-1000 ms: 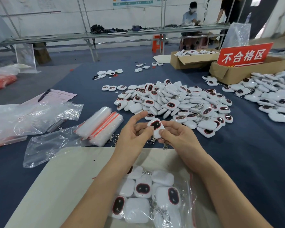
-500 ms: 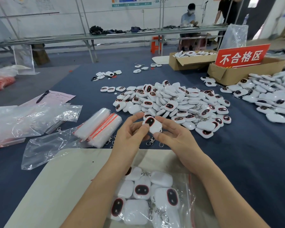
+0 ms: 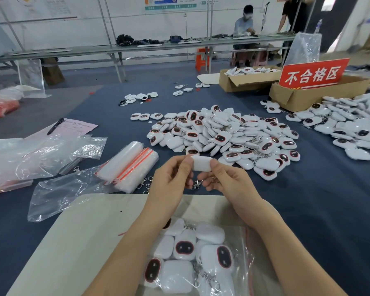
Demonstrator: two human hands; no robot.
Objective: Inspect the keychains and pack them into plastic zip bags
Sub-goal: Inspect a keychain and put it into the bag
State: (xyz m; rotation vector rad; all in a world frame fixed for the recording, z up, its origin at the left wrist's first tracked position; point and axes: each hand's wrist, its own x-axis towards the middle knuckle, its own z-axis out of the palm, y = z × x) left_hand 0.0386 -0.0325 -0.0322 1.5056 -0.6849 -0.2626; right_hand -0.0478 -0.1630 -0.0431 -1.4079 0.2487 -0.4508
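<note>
A blue table (image 3: 320,221) fills most of the frame, and a pale board (image 3: 79,248) lies on it at the bottom centre, probably as a clean packing surface. In the middle of the frame sits a big heap of keychains (image 3: 222,135), white cases with dark, red-rimmed faces; it is near enough for either hand to draw from. A second heap (image 3: 350,127) spreads along the right edge. Behind it, at upper right, a cardboard box (image 3: 297,99) carries a red sign (image 3: 312,73), likely the place for rejects, set well apart from the good stock.

On the board at the bottom of the frame lies a clear zip bag (image 3: 245,238), already holding several keychains, its mouth towards the person so that the next one can slide in. A bundle of empty bags (image 3: 128,165) waits left of centre.

Above the board, the left hand (image 3: 171,180) and the right hand (image 3: 229,182) each pinch one end of a single keychain (image 3: 201,164) between thumb and fingers. The plain white side faces the camera, seemingly so that this side can be checked. Its metal clip (image 3: 198,184) dangles free between the hands. This looks like inspection, with bagging not yet done.
</note>
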